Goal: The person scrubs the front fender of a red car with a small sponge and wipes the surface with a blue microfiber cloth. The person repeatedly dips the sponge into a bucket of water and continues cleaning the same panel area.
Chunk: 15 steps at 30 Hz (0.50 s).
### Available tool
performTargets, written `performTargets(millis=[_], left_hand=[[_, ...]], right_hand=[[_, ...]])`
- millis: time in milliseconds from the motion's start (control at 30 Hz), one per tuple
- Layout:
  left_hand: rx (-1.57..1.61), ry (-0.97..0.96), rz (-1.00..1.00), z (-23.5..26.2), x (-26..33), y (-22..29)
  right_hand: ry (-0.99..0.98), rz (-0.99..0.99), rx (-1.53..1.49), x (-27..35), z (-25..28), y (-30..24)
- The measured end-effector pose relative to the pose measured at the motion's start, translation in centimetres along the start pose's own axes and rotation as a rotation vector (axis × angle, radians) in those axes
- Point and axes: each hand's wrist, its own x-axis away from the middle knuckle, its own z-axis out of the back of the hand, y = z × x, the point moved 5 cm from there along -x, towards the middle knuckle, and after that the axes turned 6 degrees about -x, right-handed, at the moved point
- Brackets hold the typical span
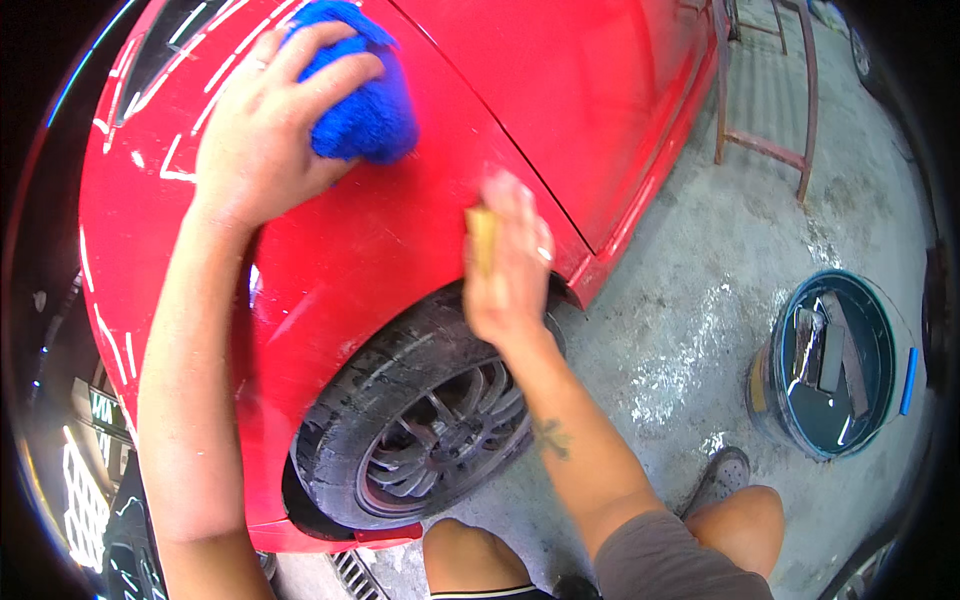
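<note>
On the glossy, curved red car panel (415,235), the left hand (265,130) bends its fingers partway around a fluffy blue cloth (372,115), well apart from the wheel arch's edge. The blurred right hand (510,270) lies nearly flat over a yellowish block (481,240) between that edge and the door seam (520,165); I cannot tell how firmly it grips.

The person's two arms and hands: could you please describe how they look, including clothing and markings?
Both hands are gloveless. The left hand appears to wear a thin, pale ring. The right hand is motion-blurred. A dark, leaf-like tattoo marks the right forearm, below a short, grey-brown fabric sleeve. No left sleeve shows.
</note>
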Motion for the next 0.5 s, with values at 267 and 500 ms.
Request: performTargets(millis=[267, 500], left_hand=[[0.005, 0.000, -0.012, 0.2, 0.0, -0.5], [0.022, 0.015, 0.001, 0.2, -1.1, 0.6]], right_hand=[[0.153, -0.261, -0.278, 2.2, -1.8, 7.3], [0.134, -0.531, -0.087, 9.3, -2.9, 16.9]])
